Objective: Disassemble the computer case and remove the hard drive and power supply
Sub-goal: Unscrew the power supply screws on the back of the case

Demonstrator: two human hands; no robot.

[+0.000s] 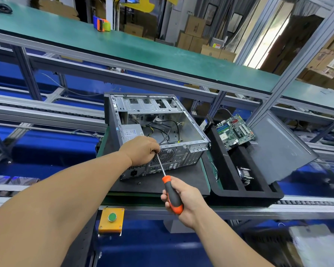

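Unscrewing the power supply (pixel 130 133) at the case (pixel 162 120) rear

Right hand (pixel 183 199) wrapped round screwdriver (pixel 172 193); left hand (pixel 143 150) pinching its shaft; probably heavy, rigid (best gripped by its metal sides).

A motherboard (pixel 234 132) lies in a black tray (pixel 247 195), a yellow button box (pixel 111 220) near the front.
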